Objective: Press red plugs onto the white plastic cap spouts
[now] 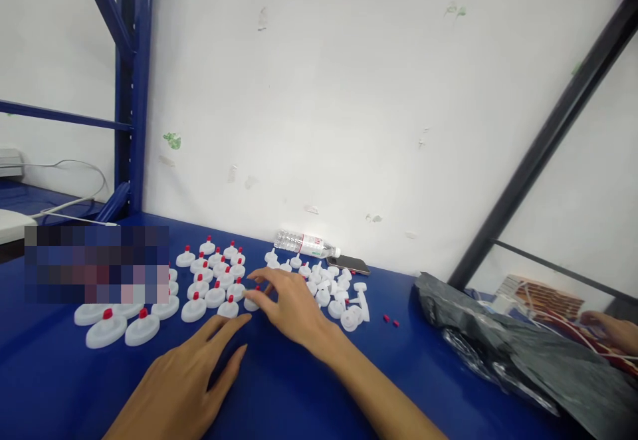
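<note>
I see the left hand open near red-tipped white pieces. The right hand curls at one; I can't tell whether it grips.

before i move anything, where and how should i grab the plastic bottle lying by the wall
I'd take the bottle around its labelled middle, from above: it lies on its side, so the round body can be straddled. The wall is close behind it, white pieces lie in front, and the phone is beside its cap, so a low approach seems likelier to knock something.
</note>
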The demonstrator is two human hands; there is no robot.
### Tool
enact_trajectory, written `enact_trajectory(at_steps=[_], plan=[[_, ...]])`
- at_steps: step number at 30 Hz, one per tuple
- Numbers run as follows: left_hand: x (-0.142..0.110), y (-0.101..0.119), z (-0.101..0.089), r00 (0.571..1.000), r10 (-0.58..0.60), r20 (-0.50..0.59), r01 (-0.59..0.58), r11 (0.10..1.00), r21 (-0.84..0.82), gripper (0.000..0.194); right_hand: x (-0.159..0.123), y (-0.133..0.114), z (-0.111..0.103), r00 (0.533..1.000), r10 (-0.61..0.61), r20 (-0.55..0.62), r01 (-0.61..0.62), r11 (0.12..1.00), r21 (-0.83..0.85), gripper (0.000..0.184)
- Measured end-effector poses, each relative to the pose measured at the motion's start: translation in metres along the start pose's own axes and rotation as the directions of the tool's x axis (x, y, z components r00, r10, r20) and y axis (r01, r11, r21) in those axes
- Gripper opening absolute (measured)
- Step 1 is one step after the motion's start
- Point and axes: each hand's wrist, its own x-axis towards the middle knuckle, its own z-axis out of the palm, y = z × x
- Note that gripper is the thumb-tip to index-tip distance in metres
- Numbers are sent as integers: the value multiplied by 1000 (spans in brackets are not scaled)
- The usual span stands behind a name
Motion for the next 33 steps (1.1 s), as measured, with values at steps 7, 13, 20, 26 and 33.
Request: enact_trajectory(at_steps=[7, 13, 20, 26, 33], plan=[[2, 2, -2, 999, 27, -34, -26, 999, 23, 55, -3, 21, -21, 996, 63, -62, -77, 964, -255, 32], [2, 2, 0, 998, 38, -40, -37, 999, 17, 53, -4, 33, -16, 995, 79, 67, -56, 954, -293, 31], [0, -3, 2, 996, 22, -89, -24, 1000, -16, 54, -3, 23, -35, 996, 88, 24, -86, 992, -96, 24], [2, 0, 1, 990, 19, -137, -29, 997, -73, 61, -11, -3, -34, 959, -86, 272, -79, 837, 542, 13], [3, 4, -6, 996, -13, -86, 6, 997, -79, 52, -14, -15, -39, 960, -19, 278, -124, 866, 485, 14]])
